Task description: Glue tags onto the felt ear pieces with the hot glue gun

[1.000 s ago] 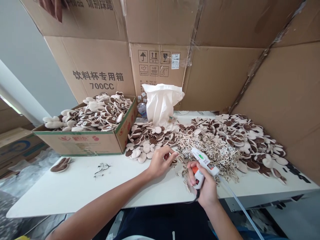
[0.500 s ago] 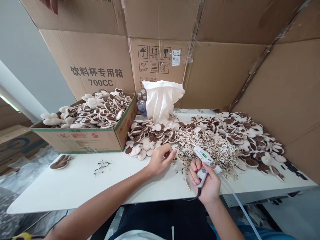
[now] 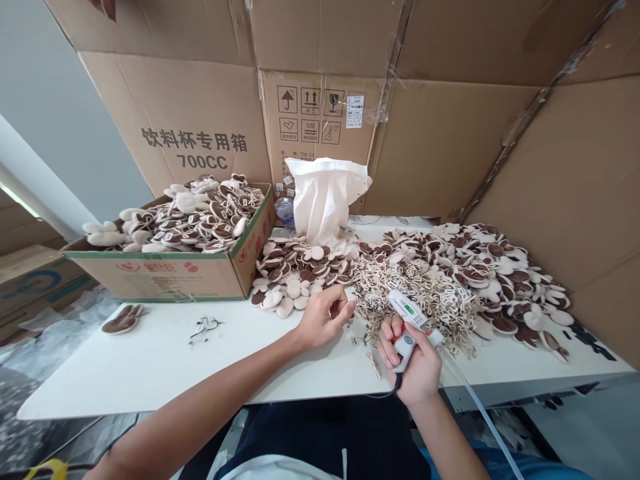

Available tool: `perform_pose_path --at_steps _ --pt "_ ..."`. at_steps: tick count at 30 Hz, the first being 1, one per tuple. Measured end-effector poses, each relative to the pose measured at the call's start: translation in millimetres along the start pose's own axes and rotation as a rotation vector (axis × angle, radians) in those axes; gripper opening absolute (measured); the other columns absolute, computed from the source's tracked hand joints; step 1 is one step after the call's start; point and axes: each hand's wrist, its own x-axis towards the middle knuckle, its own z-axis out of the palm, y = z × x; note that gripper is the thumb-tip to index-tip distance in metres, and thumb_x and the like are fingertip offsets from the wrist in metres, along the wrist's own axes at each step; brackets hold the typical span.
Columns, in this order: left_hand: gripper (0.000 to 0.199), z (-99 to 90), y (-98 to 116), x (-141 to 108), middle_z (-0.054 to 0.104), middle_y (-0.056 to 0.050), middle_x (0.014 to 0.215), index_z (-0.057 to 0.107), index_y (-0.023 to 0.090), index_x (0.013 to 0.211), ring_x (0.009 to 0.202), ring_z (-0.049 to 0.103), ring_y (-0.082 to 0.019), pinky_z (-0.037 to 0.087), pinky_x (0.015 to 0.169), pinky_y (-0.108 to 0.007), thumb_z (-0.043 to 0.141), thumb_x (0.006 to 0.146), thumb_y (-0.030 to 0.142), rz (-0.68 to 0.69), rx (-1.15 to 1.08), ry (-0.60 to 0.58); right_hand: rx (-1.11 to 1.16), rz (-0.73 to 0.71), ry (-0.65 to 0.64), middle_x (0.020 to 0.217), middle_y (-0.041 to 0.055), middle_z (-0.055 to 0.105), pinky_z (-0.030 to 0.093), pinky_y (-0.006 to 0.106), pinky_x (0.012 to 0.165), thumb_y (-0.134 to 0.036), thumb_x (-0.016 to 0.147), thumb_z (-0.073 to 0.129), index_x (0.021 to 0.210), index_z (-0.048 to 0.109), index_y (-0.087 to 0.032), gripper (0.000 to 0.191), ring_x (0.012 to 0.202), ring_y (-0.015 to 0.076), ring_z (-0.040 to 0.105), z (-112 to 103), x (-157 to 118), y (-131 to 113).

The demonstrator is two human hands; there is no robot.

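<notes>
My right hand (image 3: pixel 414 370) is wrapped round a white hot glue gun (image 3: pixel 406 308) with a small green display; its nozzle points up and left, and a glue stick (image 3: pixel 483 410) trails from its rear. My left hand (image 3: pixel 324 317) rests low over the table with fingers curled toward the thumb; what they hold, if anything, is hidden. Just beyond it lies a pile of brown and cream plush pieces (image 3: pixel 286 293). Between the hands and behind them is a heap of cream cord loops (image 3: pixel 415 287). One loose loop (image 3: pixel 373 365) lies by the glue gun.
At left stands a cardboard box (image 3: pixel 165 277) heaped with finished-looking plush pieces. A single plush piece (image 3: pixel 123 320) and dark scraps (image 3: pixel 204 327) lie on the white table (image 3: pixel 165 373). A white bag (image 3: pixel 325 200) stands at the back; more plush pieces (image 3: pixel 505 280) spread at right. Cardboard walls surround the table.
The view shifts very slightly. My left fingers and thumb have moved a little, with a gap now showing between them. My right hand still holds the glue gun in the same place.
</notes>
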Motion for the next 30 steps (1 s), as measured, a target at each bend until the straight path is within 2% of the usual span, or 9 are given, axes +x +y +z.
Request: perform_pose_path --at_steps 9,30 --pt "0.03 0.9 1.7 0.1 0.055 0.0 0.075 0.052 0.02 0.083 0.066 0.048 -0.014 0.039 0.063 -0.028 0.053 0.103 0.041 0.017 -0.009 -0.031 -0.018 -0.006 0.006 0.076 -0.0001 0.055 0.035 0.02 0.042 -0.034 0.095 0.059 0.075 0.06 -0.02 0.024 0.042 0.0054 0.036 -0.1 0.3 0.1" --pt "0.025 2.4 -0.8 -0.3 0.062 -0.004 0.08 0.07 0.018 0.091 0.067 0.052 -0.014 0.043 0.065 -0.028 0.058 0.103 0.037 0.086 0.067 -0.044 -0.042 -0.015 -0.004 0.077 -0.0004 0.056 0.036 0.02 0.041 -0.036 0.094 0.061 0.076 0.059 -0.021 0.023 0.042 0.0058 0.036 -2.0 1.1 1.2"
